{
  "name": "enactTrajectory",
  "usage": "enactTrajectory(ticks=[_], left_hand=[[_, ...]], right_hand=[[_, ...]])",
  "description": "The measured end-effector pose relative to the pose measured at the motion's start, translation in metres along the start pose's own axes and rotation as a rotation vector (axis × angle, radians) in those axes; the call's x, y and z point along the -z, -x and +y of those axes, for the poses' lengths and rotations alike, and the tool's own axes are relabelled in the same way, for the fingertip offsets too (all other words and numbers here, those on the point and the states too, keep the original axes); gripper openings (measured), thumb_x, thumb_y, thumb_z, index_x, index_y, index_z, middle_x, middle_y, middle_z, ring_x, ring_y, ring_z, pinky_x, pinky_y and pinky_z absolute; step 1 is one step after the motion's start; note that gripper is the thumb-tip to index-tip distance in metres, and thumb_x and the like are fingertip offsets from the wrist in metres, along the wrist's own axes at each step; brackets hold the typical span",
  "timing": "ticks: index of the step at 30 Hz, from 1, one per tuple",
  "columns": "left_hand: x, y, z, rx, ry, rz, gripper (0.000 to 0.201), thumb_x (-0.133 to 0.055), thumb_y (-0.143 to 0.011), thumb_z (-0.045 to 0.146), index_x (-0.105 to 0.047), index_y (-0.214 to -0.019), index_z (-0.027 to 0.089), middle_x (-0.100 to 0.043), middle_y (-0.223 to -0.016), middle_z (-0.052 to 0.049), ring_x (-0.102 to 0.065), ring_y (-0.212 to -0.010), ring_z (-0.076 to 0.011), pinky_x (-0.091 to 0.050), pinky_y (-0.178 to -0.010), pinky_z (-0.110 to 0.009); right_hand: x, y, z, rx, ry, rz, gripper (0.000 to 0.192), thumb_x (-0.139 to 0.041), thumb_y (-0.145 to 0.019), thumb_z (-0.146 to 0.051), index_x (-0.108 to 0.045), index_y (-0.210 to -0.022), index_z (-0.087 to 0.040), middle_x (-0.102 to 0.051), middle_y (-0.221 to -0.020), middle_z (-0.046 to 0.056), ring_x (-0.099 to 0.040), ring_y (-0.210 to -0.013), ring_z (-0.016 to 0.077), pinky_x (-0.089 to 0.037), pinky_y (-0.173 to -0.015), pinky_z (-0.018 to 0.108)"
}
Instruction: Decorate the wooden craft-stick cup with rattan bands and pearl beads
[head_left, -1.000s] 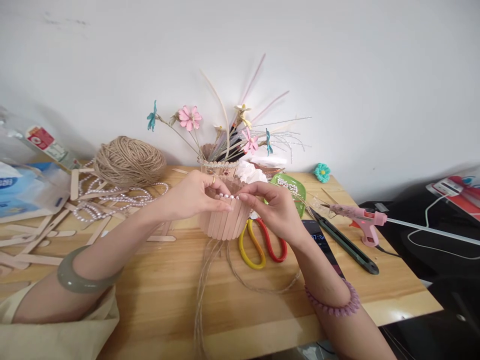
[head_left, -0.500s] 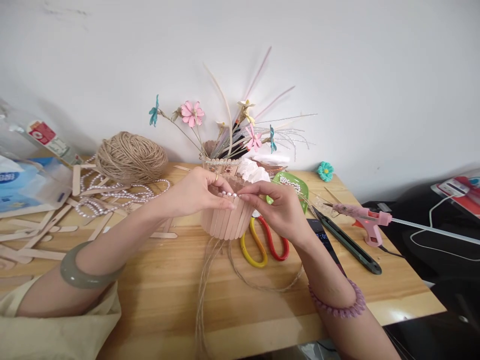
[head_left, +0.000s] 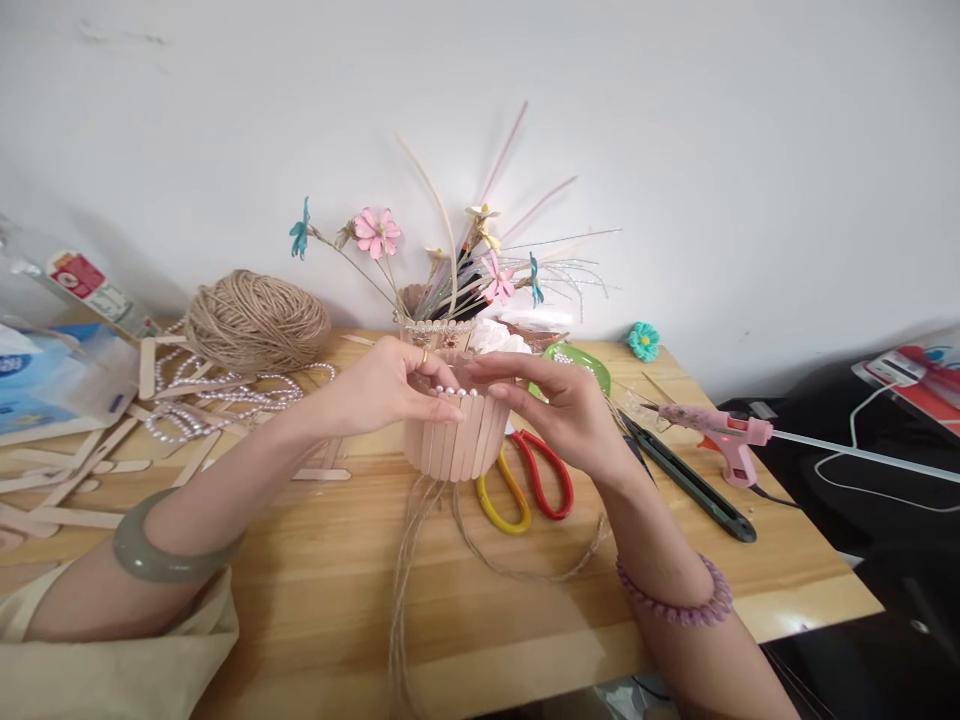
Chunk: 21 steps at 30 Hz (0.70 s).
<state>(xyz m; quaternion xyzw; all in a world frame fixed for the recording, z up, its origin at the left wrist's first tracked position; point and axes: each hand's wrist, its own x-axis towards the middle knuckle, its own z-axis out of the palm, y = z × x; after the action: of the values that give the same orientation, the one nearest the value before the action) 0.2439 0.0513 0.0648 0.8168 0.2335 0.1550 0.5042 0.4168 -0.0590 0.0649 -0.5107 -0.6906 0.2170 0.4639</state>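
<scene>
A small round basket of wooden craft sticks [head_left: 452, 440] stands at the middle of the wooden table [head_left: 315, 600]. A short strand of white pearls [head_left: 454, 391] lies along its top rim. My left hand [head_left: 382, 388] presses the strand's left end against the rim with thumb and fingers. My right hand [head_left: 559, 405] is at the basket's right side, fingers stretched over the rim, fingertips by the pearls' right end. Jute twine [head_left: 420, 540] trails from under the basket toward me.
Behind the basket stands a pot of paper flowers [head_left: 442, 290]. Red-and-yellow scissors [head_left: 525, 480], a green dish of pearls [head_left: 577, 362], a dark tool [head_left: 694, 485] and a pink glue gun [head_left: 724, 435] lie right. A twine ball [head_left: 255, 322], pearl strings [head_left: 217, 395] and loose sticks [head_left: 67, 480] lie left.
My right hand's fingers have loosened from a pinch on the pearl strand and now stretch flatter over the rim. My left hand stays pressed on the strand. The view shifted slightly.
</scene>
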Motion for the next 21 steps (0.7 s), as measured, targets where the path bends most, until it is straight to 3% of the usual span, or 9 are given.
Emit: enactTrajectory(ticks=[5,13,21], left_hand=[[0.002,0.001,0.003,-0.005,-0.002,0.012,0.021,-0.07,-0.062,0.033,-0.067,-0.071,0.014,-0.068,-0.075,-0.003,-0.059,-0.073,-0.0175,-0.045,-0.067,-0.028],[0.001,0.002,0.005,-0.011,0.043,0.018,0.019,-0.07,-0.061,0.032,-0.067,-0.069,0.015,-0.068,-0.077,-0.003,-0.061,-0.078,-0.0188,-0.048,-0.07,-0.029],[-0.001,0.003,0.007,0.001,0.057,0.043,0.018,-0.07,-0.06,0.031,-0.066,-0.066,0.015,-0.067,-0.074,-0.003,-0.058,-0.076,-0.0177,-0.046,-0.066,-0.027]], right_hand=[[0.001,0.0,-0.003,0.003,0.021,-0.023,0.015,-0.059,-0.084,-0.018,-0.068,-0.095,-0.018,-0.071,-0.094,0.002,-0.064,-0.089,0.015,-0.05,-0.083,0.028],[-0.005,0.002,-0.006,-0.03,0.057,0.063,0.015,-0.059,-0.083,-0.025,-0.071,-0.092,-0.022,-0.072,-0.091,0.002,-0.066,-0.085,0.0173,-0.052,-0.08,0.031],[-0.008,-0.001,-0.011,-0.084,0.047,0.09,0.008,-0.063,-0.08,-0.019,-0.07,-0.079,-0.017,-0.071,-0.079,0.0,-0.065,-0.075,0.0143,-0.05,-0.069,0.025]])
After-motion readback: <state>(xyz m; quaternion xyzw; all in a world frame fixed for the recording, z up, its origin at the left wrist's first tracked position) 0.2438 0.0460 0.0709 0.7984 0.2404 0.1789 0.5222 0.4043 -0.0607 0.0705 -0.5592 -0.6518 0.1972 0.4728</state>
